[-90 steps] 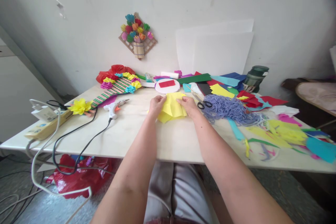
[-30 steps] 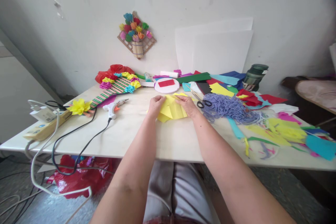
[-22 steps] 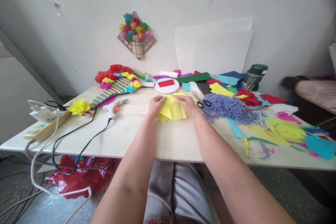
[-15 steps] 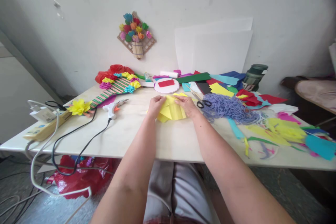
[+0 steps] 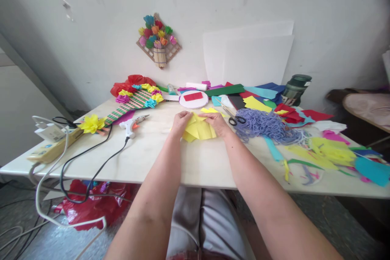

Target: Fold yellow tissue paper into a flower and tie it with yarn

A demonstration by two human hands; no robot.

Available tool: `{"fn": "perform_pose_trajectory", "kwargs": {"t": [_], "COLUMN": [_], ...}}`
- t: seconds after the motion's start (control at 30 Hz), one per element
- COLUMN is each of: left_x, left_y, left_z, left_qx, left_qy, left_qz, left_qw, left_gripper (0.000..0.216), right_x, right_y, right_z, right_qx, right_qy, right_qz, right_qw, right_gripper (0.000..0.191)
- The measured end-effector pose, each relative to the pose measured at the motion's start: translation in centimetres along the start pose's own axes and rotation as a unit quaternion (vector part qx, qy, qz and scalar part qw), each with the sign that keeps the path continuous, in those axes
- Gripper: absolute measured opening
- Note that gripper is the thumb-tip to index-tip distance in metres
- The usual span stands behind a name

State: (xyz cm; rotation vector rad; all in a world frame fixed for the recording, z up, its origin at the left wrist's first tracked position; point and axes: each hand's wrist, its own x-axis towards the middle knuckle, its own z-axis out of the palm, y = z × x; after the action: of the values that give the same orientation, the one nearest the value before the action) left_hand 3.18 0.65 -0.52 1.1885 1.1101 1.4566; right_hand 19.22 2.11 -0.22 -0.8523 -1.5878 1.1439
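Note:
Between my hands, low over the table, is a creased piece of yellow crepe paper [image 5: 200,129]. My left hand [image 5: 182,122] is closed on its left side, thumb and fingers pinching the upper edge. At the upper right edge my right hand [image 5: 218,122] grips the same paper between thumb and fingers. Just behind the right hand lies another yellow paper strip [image 5: 211,110]. Black-handled scissors [image 5: 237,120] rest to the right of that hand. Beyond the paper sits a white oval disc [image 5: 201,103] with a red rectangle [image 5: 193,96] on it.
On the left are a glue gun [image 5: 130,128], a power strip [image 5: 55,148] with trailing cables, and a striped, flower-decorated craft piece [image 5: 129,105]. To the right lie a heap of purple yarn [image 5: 265,124], coloured paper scraps [image 5: 327,152] and a dark green bottle [image 5: 295,90].
My right hand's fingers have shifted slightly along the paper's upper edge. The left hand keeps its place, and the objects on the table have not moved.

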Motion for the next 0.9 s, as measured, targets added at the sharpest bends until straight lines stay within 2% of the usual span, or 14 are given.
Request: {"fn": "perform_pose_trajectory", "kwargs": {"t": [0.33, 0.53, 0.77, 0.9], "left_x": [-0.1, -0.2, 0.1, 0.0], "left_y": [0.1, -0.1, -0.5, -0.4], "left_z": [-0.1, -0.1, -0.2, -0.2], "left_qx": [-0.021, 0.024, 0.008, 0.006], "left_qy": [-0.018, -0.027, -0.030, -0.036], "left_qz": [-0.003, -0.005, 0.010, 0.017], "left_qw": [1.000, 0.999, 0.999, 0.999], "left_gripper": [0.026, 0.031, 0.031, 0.031], "right_x": [-0.2, -0.4, -0.4, -0.3], "right_y": [-0.4, -1.0, -1.2, -0.8], "right_z": [0.0, 0.1, -0.4, 0.0], "right_qx": [-0.033, -0.062, -0.051, -0.016], "right_qy": [-0.005, -0.010, -0.055, -0.014], "right_qz": [-0.017, -0.019, -0.087, -0.020], "right_qw": [0.999, 0.998, 0.993, 1.000], "right_gripper": [0.032, 0.029, 0.027, 0.027]}}
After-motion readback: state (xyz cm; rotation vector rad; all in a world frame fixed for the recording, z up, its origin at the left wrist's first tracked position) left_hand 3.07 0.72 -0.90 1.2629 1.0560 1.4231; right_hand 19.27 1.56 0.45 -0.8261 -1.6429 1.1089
